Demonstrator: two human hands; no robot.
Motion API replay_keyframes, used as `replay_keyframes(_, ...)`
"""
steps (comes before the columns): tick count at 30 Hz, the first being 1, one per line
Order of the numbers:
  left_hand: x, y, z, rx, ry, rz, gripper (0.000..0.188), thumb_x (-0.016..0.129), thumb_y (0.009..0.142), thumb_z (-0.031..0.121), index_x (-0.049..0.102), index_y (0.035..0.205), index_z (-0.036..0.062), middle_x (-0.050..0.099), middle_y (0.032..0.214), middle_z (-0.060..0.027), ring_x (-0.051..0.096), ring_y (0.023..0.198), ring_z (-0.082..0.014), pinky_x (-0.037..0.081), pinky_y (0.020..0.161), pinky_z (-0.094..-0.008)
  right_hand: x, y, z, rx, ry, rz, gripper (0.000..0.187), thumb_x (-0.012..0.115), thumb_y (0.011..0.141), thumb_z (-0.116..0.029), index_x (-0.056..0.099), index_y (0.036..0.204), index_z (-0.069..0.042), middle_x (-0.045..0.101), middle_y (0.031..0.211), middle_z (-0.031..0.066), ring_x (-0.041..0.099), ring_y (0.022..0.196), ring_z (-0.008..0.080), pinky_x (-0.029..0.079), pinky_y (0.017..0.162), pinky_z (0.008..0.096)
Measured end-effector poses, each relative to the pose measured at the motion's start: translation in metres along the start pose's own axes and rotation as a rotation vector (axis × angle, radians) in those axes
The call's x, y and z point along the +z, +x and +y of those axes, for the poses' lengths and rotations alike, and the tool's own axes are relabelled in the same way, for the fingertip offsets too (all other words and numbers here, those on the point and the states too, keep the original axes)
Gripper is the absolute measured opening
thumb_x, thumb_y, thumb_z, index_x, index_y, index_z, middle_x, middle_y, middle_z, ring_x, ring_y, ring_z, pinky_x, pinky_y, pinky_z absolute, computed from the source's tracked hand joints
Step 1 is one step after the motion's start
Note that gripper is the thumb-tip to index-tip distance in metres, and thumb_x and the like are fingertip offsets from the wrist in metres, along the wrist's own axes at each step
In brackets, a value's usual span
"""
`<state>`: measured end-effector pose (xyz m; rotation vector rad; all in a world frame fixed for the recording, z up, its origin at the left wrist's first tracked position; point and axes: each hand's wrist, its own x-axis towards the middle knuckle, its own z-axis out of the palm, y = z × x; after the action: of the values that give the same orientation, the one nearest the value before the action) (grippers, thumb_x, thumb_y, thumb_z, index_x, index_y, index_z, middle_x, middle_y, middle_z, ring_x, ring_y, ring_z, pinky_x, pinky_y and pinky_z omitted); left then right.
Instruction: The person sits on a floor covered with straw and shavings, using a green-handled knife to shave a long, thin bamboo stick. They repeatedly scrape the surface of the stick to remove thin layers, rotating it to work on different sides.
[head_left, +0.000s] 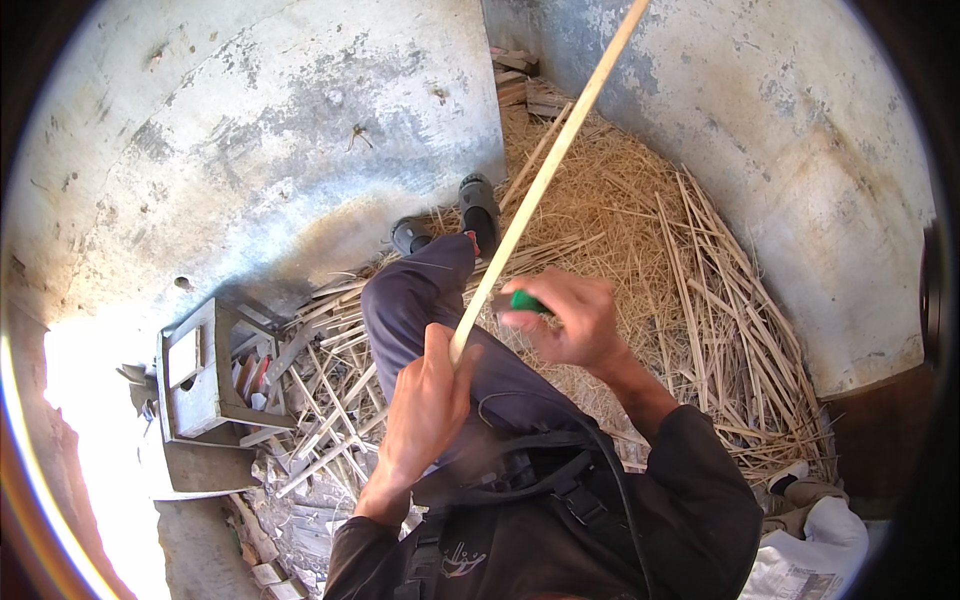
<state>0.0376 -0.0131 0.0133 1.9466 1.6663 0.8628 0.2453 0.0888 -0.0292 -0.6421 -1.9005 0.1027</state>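
A long, pale strip of split wood or bamboo [560,145] slants up and away to the top edge of the head view. Its near end is gripped by my left hand [425,405], fingers closed round it, above my lap. My right hand [578,318] is closed on a green-handled knife [528,302], just right of the strip. The knife's short blade is blurred and close to the strip's edge; whether it touches I cannot tell. My legs [425,300], in dark trousers, stretch out below the strip.
Thin shavings [620,210] cover the floor ahead. Many loose strips [745,350] lie along the right wall, and more [335,400] lie crossed at left beside a worn wooden box stand [215,410]. Peeling walls [330,110] close in the far side. A white sack [815,555] lies at lower right.
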Motion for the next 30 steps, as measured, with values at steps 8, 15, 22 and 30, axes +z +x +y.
replay_keyframes(8,0.009,-0.021,-0.012,0.071,-0.046,-0.1,0.029,0.07,0.108,0.014,0.045,0.109,0.0014,0.064,0.069,-0.0252,0.067,0.067,-0.0514,0.047,0.056,-0.0567,-0.013,-0.002,0.063,0.259,-0.035,0.202,0.034,0.071,0.107,-0.032,0.078,0.117,0.0,0.079,0.088,0.01,0.074,0.068,0.0175,0.055,0.054,0.0312)
replay_keyframes(15,-0.008,-0.008,-0.007,-0.037,-0.063,-0.002,0.028,0.067,0.11,0.019,0.047,0.111,0.0004,0.063,0.068,-0.021,0.067,0.062,-0.0458,0.047,0.057,-0.051,-0.013,-0.01,0.027,0.237,0.096,0.006,0.031,0.073,0.106,-0.027,0.074,0.121,0.0,0.077,0.093,0.0127,0.076,0.073,0.0197,0.059,0.058,0.0348)
replay_keyframes(22,-0.001,-0.006,-0.003,0.026,0.024,0.012,0.025,0.064,0.11,0.016,0.046,0.114,-0.001,0.066,0.074,-0.0265,0.067,0.072,-0.0519,0.048,0.061,-0.0578,0.002,-0.012,0.005,-0.028,0.161,-0.13,0.034,0.086,0.094,-0.03,0.074,0.115,-0.006,0.074,0.089,0.0058,0.076,0.074,0.0237,0.059,0.062,0.0344)
replay_keyframes(30,0.001,-0.008,0.003,-0.005,0.078,0.0,0.026,0.065,0.11,0.015,0.046,0.114,-0.0016,0.068,0.079,-0.0292,0.069,0.075,-0.053,0.051,0.062,-0.0595,-0.002,-0.006,0.0,-0.047,0.091,-0.132,0.035,0.087,0.093,-0.031,0.075,0.114,-0.006,0.075,0.087,0.0052,0.076,0.071,0.022,0.058,0.06,0.0336)
